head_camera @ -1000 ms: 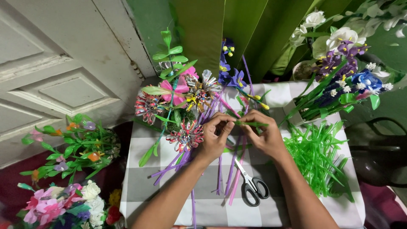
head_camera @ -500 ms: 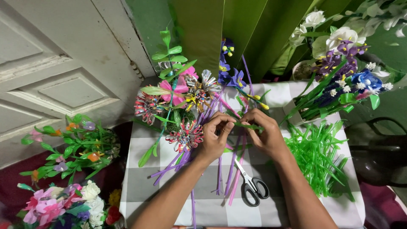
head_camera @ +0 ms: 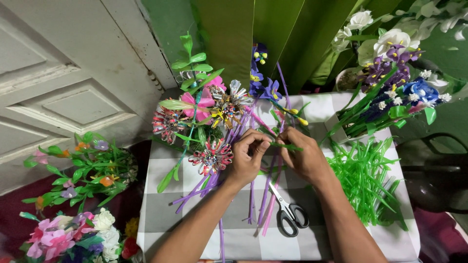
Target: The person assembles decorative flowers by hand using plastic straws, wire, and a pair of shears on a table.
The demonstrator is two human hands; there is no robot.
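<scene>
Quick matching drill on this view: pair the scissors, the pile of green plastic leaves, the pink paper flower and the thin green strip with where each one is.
Things:
1. scissors
2. pile of green plastic leaves
3. pink paper flower
4. thin green strip

Places:
A. pinched between the left hand and the right hand
B. flat on the checked cloth, below the right hand
C. at the right side of the table
D. upper left of the hands, among the other handmade flowers

Pairs: 1-B, 2-C, 3-D, 4-A

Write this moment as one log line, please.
left hand: pinching green strip | right hand: pinching same strip | scissors: lying shut on checked cloth
</scene>
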